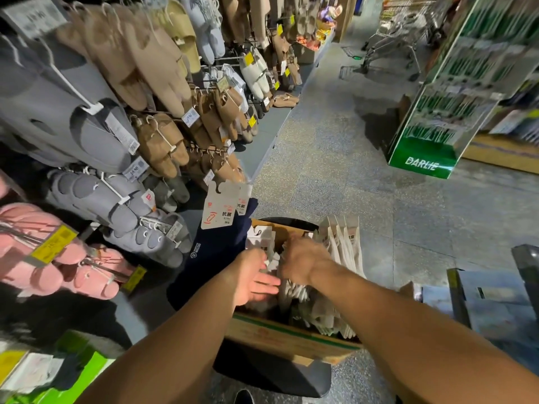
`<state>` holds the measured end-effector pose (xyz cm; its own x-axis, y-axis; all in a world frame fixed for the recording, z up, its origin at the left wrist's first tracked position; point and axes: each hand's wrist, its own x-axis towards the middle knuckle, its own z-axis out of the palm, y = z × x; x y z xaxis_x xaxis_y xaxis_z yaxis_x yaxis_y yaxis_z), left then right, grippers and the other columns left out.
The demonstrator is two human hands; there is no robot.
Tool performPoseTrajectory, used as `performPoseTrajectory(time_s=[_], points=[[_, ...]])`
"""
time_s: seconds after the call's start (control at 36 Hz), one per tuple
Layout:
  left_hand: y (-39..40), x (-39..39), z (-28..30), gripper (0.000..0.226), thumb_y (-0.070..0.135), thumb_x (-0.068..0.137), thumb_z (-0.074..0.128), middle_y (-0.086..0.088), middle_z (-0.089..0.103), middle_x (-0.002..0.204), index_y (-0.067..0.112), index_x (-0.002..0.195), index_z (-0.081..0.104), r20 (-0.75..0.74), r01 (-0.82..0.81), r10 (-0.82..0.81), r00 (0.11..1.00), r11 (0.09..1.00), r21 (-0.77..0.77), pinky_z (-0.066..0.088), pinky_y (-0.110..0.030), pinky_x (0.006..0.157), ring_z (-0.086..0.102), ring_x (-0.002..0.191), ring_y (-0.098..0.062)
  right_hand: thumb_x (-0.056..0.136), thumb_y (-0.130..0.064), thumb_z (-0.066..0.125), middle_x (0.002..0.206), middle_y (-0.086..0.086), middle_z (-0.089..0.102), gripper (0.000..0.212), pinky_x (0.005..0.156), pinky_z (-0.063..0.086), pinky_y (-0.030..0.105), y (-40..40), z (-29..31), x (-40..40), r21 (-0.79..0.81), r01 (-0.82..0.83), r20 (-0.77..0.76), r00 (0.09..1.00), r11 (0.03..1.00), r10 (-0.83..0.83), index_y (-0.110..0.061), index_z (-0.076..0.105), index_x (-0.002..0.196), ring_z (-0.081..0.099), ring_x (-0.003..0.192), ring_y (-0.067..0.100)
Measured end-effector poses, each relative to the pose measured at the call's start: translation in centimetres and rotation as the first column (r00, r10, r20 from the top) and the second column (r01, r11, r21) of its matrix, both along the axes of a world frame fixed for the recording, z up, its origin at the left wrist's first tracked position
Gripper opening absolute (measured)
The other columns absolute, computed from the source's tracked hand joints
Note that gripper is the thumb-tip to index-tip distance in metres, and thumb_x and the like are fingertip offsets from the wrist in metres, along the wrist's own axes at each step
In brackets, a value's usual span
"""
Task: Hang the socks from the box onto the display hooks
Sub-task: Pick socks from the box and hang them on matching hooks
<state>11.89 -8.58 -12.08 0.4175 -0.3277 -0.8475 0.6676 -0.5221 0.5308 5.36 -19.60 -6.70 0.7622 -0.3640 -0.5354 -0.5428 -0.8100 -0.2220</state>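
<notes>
A cardboard box (291,341) with a green stripe stands in front of me, with packs of white and grey socks (323,316) in it. More white packs (344,246) stand upright at its far right. My right hand (303,260) reaches down into the box with its fingers curled round a bundle of white socks (291,288). My left hand (253,279) is beside it, fingers straight, touching that bundle. Navy socks (218,246) with a grey card header (221,207) hang upright left of the box; what holds them is hidden.
The rack on the left is full of slippers on hooks: grey (87,135), brown (163,144), pink (43,252). A green Darlie stand (428,158) is across the aisle, shopping trolleys (390,45) stand far back, and grey boxes (490,298) are at right.
</notes>
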Motion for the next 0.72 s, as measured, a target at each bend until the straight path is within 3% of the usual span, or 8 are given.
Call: performPoseTrajectory(time_s=[0.06,0.11,0.22,0.28,0.36,0.47,0.58,0.72], points=[[0.2,-0.2,-0.5,0.041,0.029,0.103,0.037,-0.018,0.072,0.095,-0.001,0.126,0.052,0.009,0.019,-0.019,1.000,1.000,0.017,0.050,-0.044,0.097,0.072,0.082,-0.032,0.093,-0.016,0.062,0.151,0.007,0.041,0.077,0.100,0.050,0.031,-0.7,1.4,0.7,-0.012,0.012,0.033,0.999,1.000,-0.012,-0.013,0.017,0.156,0.049,0.131,0.025],[0.5,-0.4,-0.8,0.047,0.033,0.104,0.042,-0.018,0.071,0.089,-0.005,0.130,0.051,-0.023,0.051,-0.051,0.998,0.999,0.008,0.057,-0.043,0.083,0.071,0.075,-0.030,0.096,-0.023,0.061,0.150,0.005,0.043,0.068,0.098,0.052,0.036,-1.7,2.8,1.2,-0.010,0.033,0.052,0.998,0.999,-0.032,-0.014,0.025,0.153,0.052,0.127,0.024],[0.5,-0.9,-0.7,0.093,0.074,0.095,0.031,-0.024,0.069,0.116,-0.007,0.135,0.050,-0.249,0.164,-0.191,0.950,0.979,-0.124,0.059,-0.037,0.062,0.073,0.081,-0.030,0.092,-0.037,0.066,0.111,0.003,0.060,0.061,0.074,0.054,0.032,-3.3,5.0,1.4,0.027,0.171,0.137,0.975,0.985,-0.173,-0.013,0.037,0.141,0.062,0.094,0.021],[0.1,-1.3,-0.5,0.111,0.087,0.085,0.021,-0.024,0.067,0.124,-0.007,0.135,0.052,-0.301,0.163,-0.215,0.929,0.968,-0.189,0.060,-0.036,0.065,0.073,0.092,-0.031,0.090,-0.042,0.067,0.106,0.002,0.060,0.058,0.073,0.050,0.034,-3.9,5.9,1.2,0.019,0.197,0.181,0.964,0.980,-0.197,-0.014,0.041,0.134,0.060,0.095,0.022],[-0.9,-1.8,0.1,0.127,0.096,0.074,0.013,-0.021,0.068,0.125,-0.007,0.138,0.050,-0.350,0.133,-0.232,0.907,0.950,-0.283,0.053,-0.043,0.090,0.068,0.113,-0.032,0.085,-0.041,0.070,0.114,0.007,0.062,0.057,0.081,0.053,0.038,-4.2,7.1,1.2,0.029,0.243,0.253,0.936,0.970,-0.243,-0.015,0.044,0.128,0.062,0.102,0.028],[-2.2,-1.9,1.0,0.119,0.093,0.079,0.024,-0.023,0.060,0.133,-0.005,0.144,0.039,-0.419,-0.058,-0.089,0.904,0.944,-0.325,0.054,-0.042,0.092,0.070,0.107,-0.035,0.082,-0.040,0.071,0.107,0.007,0.063,0.054,0.080,0.057,0.043,-4.1,7.9,1.1,0.077,0.278,0.324,0.901,0.957,-0.288,-0.015,0.045,0.123,0.065,0.095,0.029],[-2.9,-1.6,1.0,0.102,0.080,0.091,0.028,-0.023,0.054,0.137,-0.005,0.148,0.036,-0.407,-0.069,-0.066,0.911,0.949,-0.308,0.052,-0.043,0.087,0.064,0.108,-0.036,0.083,-0.039,0.068,0.105,0.006,0.064,0.049,0.076,0.053,0.037,-4.1,7.9,0.4,0.041,0.304,0.343,0.890,0.952,-0.299,-0.017,0.046,0.120,0.064,0.096,0.028],[-3.2,-0.9,0.9,0.087,0.071,0.095,0.038,-0.024,0.051,0.141,0.000,0.146,0.041,-0.399,-0.213,0.057,0.915,0.909,-0.359,0.050,-0.045,0.096,0.059,0.115,-0.037,0.078,-0.038,0.075,0.107,0.007,0.065,0.057,0.082,0.057,0.046,-3.8,7.4,-0.2,0.238,0.341,0.407,0.815,0.909,-0.412,-0.015,0.046,0.121,0.065,0.096,0.029]])
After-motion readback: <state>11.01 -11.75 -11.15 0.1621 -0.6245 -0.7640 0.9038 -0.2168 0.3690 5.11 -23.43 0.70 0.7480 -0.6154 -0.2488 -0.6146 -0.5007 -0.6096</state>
